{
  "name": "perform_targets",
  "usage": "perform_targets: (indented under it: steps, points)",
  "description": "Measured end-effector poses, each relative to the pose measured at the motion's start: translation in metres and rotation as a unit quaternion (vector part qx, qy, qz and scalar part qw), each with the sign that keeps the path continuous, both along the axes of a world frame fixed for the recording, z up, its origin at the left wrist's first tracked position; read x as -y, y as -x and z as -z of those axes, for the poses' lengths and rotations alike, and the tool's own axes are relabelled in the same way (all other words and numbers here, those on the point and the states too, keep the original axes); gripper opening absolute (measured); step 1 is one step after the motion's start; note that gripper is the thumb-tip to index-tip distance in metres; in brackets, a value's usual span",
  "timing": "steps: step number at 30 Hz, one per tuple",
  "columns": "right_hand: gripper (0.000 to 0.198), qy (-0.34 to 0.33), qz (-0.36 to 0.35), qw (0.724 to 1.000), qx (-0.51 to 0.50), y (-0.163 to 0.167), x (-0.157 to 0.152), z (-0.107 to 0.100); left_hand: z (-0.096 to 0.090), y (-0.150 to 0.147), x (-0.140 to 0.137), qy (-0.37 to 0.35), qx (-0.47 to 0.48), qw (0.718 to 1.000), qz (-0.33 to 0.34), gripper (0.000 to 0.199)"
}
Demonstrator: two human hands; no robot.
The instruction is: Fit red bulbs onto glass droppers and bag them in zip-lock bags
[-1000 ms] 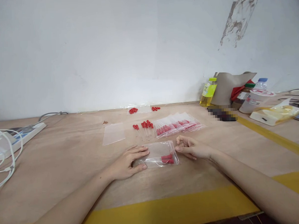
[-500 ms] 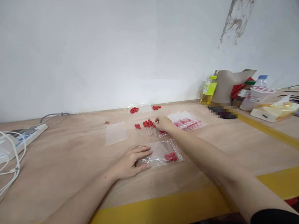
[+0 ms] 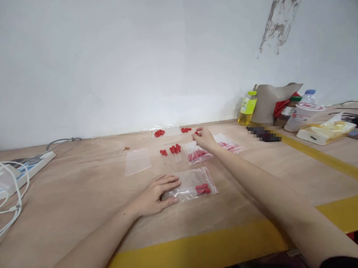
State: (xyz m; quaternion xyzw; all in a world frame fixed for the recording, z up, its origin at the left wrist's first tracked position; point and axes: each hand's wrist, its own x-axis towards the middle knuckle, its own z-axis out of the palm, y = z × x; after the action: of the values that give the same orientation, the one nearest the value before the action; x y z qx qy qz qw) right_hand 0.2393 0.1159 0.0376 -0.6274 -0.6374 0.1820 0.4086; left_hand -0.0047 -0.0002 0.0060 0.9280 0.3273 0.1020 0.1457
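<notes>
My left hand (image 3: pixel 158 193) lies flat with its fingers out, touching the left end of a clear zip bag (image 3: pixel 185 177). Red-bulbed droppers (image 3: pixel 202 188) are inside that bag, their bulbs toward its zip end. Farther back, my right hand (image 3: pixel 205 139) is closed in a pinch, with a red dropper bulb (image 3: pixel 197 133) showing at its fingertips; the rest of that dropper is hidden. Loose glass droppers (image 3: pixel 175 150) with red bulbs lie left of it, two set a little apart. Under and beside the right hand are filled zip bags (image 3: pixel 194 154) of droppers.
An unfilled clear bag (image 3: pixel 138 161) lies at left of the droppers. Small heaps of red bulbs (image 3: pixel 159 133) sit by the wall. A power strip (image 3: pixel 35 168) with white cables is far left. At right stand a yellow bottle (image 3: pixel 247 109), a plastic cup (image 3: pixel 303 116) and a tissue pack (image 3: pixel 324 131).
My right hand has moved from the loose droppers back and to the right, carrying a dropper. Fewer loose droppers lie in the group. The left hand stays on the bag.
</notes>
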Motion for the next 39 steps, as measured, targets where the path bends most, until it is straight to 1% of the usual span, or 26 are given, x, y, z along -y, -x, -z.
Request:
perform_targets:
  steps: [1,2,3,4,5,7,9,12,14,17,19,22,24,26,28,30,32,34,38,39]
  points:
    - [0.033,-0.028,0.007,0.999,-0.028,-0.013,0.010,-0.003,0.000,0.000,0.000,-0.001,-0.001,1.000,0.001,0.050]
    - [0.031,-0.082,0.019,0.991,-0.108,-0.026,0.021,-0.004,0.001,0.000,0.000,-0.002,-0.002,1.000,0.001,0.050]
    - [0.030,-0.123,0.017,0.977,-0.172,-0.040,0.033,-0.004,0.001,0.001,-0.001,-0.002,-0.003,1.000,0.001,0.050]
    - [0.030,-0.142,0.020,0.965,-0.218,-0.052,0.045,-0.002,0.001,0.001,-0.001,-0.002,-0.003,1.000,0.000,0.050]
    - [0.032,-0.148,0.027,0.957,-0.249,-0.063,0.056,0.002,0.001,0.001,-0.001,-0.002,-0.002,1.000,-0.001,0.050]
    - [0.036,-0.122,0.041,0.951,-0.281,-0.079,0.073,0.014,0.001,0.000,-0.001,-0.001,0.002,1.000,-0.003,0.049]
    - [0.038,-0.093,0.039,0.949,-0.299,-0.085,0.084,0.030,0.001,0.000,-0.001,0.001,0.008,1.000,-0.005,0.049]
    - [0.040,-0.069,0.030,0.944,-0.322,-0.079,0.088,0.050,0.002,0.001,-0.002,0.004,0.016,1.000,-0.005,0.049]
    - [0.040,-0.057,0.020,0.938,-0.340,-0.071,0.088,0.058,0.002,0.001,-0.002,0.003,0.016,1.000,-0.007,0.048]
    - [0.039,-0.038,0.012,0.924,-0.380,-0.062,0.087,0.063,0.001,0.002,-0.002,0.000,0.003,1.000,-0.009,0.048]
    - [0.038,-0.007,0.005,0.909,-0.417,-0.059,0.088,0.064,0.001,0.002,-0.002,-0.003,-0.005,1.000,-0.007,0.048]
    - [0.034,0.056,-0.042,0.877,-0.475,-0.058,0.092,0.064,0.000,0.001,-0.002,-0.006,-0.006,1.000,-0.004,0.051]
    - [0.034,0.091,-0.086,0.863,-0.490,-0.058,0.096,0.063,0.000,0.001,-0.001,-0.007,-0.004,1.000,-0.008,0.053]
    - [0.035,0.120,-0.123,0.867,-0.468,-0.059,0.100,0.060,0.000,0.001,-0.001,-0.009,-0.002,1.000,-0.011,0.055]
    - [0.034,0.134,-0.155,0.888,-0.413,-0.060,0.104,0.057,0.000,0.001,0.000,-0.011,-0.005,1.000,-0.010,0.056]
    - [0.032,0.126,-0.179,0.912,-0.346,-0.060,0.108,0.055,-0.001,0.000,0.000,-0.013,-0.010,1.000,-0.007,0.055]
    - [0.032,0.115,-0.193,0.928,-0.297,-0.059,0.112,0.054,-0.001,0.000,0.000,-0.014,-0.013,1.000,-0.005,0.055]
    - [0.034,0.111,-0.192,0.938,-0.266,-0.055,0.114,0.054,-0.001,0.000,0.000,-0.012,-0.012,1.000,-0.001,0.055]
    - [0.037,0.109,-0.160,0.961,-0.196,-0.047,0.117,0.055,0.002,0.000,-0.001,-0.009,0.000,1.000,0.005,0.056]
    - [0.037,0.105,-0.164,0.964,-0.181,-0.045,0.117,0.055,0.002,0.000,-0.002,-0.009,0.003,1.000,0.004,0.056]
